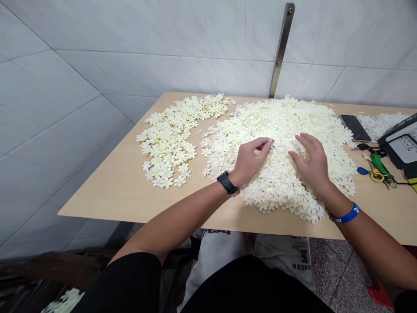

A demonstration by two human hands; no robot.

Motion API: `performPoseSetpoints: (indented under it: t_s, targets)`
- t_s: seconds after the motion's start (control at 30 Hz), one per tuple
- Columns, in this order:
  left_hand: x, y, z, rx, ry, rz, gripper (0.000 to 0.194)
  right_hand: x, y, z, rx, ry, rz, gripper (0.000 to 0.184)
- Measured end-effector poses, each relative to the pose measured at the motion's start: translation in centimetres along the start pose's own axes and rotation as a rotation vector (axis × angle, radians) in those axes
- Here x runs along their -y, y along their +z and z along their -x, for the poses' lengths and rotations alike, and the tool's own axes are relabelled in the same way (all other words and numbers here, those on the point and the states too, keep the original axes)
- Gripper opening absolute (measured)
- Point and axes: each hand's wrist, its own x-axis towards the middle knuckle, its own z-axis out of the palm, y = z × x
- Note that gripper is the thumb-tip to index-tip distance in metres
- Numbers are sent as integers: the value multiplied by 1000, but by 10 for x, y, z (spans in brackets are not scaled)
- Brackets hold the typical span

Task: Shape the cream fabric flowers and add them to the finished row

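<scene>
Two bare hands are at work over a large heap of artificial flowers (283, 187), cream-white with pale yellow centres, which lies right of the centre of the frame. The left hand (246, 161), at the middle of the frame, pinches a small pale flower piece (271, 144) between the tips of thumb and index finger; these tips are closed together, while a small gap shows between the two fingers farther back. Which part of the piece is grasped, I cannot tell. The right hand (314, 164), right of the centre, is loosely open: the thumb stands well apart from the bent fingers, and nothing is seen in its grip. It is above the heap, and whether its underside touches the flowers, I cannot tell.

A smaller group of flowers (163, 152) lies left of the centre, curved and apart from the heap. Both are on a light brown tabletop (114, 191). On the left wrist is a black watch (227, 183), on the right one a blue wristband (347, 214). At the right side of the frame, a dark smartphone (355, 128) lies near thin white pieces (381, 124), and below them are keys with a green holder (378, 164), beside a dark box (402, 145).
</scene>
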Motion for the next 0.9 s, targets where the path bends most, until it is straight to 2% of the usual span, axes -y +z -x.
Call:
performPoseSetpoints:
  t_s: [0.1,0.17,0.2,0.23,0.3,0.4,0.5,0.63,0.8,0.9]
  targets:
    - [2,-4,-2,64,106,-335,36,-5,3,0,188,39,63,70]
    - [3,-4,-3,186,70,-530,58,-5,6,2,303,68,95,90]
    - [5,-4,-2,244,33,-597,67,-5,8,3,343,76,98,95]
    - [7,-3,-2,295,4,-639,71,-5,9,5,366,78,91,94]
    - [12,-1,-1,349,3,-670,67,-4,13,6,359,60,57,78]
    - [21,0,-2,321,84,-645,50,-3,15,6,283,18,14,48]
    - [25,-1,-3,294,128,-588,40,-3,16,5,225,-24,-15,32]
    - [23,-3,-4,270,115,-508,43,-4,17,5,157,-66,-56,27]
    - [24,-5,-6,193,98,-482,48,-4,14,5,55,-94,-106,35]
    - [26,-6,-9,127,113,-487,33,-1,10,3,-9,-54,-107,36]
